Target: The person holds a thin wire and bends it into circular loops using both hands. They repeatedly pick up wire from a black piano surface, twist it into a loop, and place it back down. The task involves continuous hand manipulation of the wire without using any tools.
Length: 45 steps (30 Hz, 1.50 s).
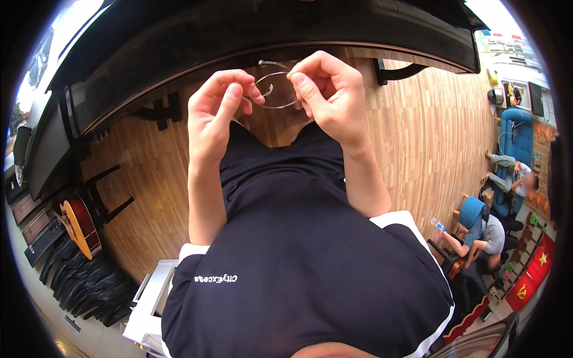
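Observation:
My left hand (218,113) is at the left side of a thin, silvery looped wire (273,107), its curled fingertips at the loop's edge. My right hand (328,101) pinches the loop at its upper right between thumb and forefinger. A small pale piece stands up inside the loop, and a short end with a small metal tip sticks out above it; I cannot make out what the whole object is. Both hands are held up over my dark-clad lap, just below the edge of a glossy black surface (268,24).
A wooden floor (412,143) lies below. At left are a guitar (80,227), cases (27,209) and dark bags (83,286). At right, one person (519,179) sits on a blue sofa (510,128); another (489,235) sits nearer, holding an instrument. A white object (149,298) stands behind my left side.

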Motion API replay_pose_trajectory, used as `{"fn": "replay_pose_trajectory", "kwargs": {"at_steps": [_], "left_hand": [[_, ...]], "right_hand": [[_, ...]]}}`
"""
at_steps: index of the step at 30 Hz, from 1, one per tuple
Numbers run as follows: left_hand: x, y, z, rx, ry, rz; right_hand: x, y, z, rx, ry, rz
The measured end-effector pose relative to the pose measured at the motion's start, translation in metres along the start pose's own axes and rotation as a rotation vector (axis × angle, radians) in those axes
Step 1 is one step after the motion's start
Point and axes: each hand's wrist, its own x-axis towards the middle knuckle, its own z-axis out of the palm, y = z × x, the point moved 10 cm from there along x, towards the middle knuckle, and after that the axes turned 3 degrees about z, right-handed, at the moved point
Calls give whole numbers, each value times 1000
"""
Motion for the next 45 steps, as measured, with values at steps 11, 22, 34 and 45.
{"fn": "replay_pose_trajectory", "kwargs": {"at_steps": [11,22,34,45], "left_hand": [[-3,22,6,235,19,313],[-3,-9,-8,-243,143,58],[-2,-23,-3,-395,65,-128],[-6,-13,8,-299,13,-134]], "right_hand": [[-2,8,6,175,-32,180],[-1,6,3,257,-20,106],[-1,12,4,242,-5,153],[-1,15,9,218,-35,211]]}}
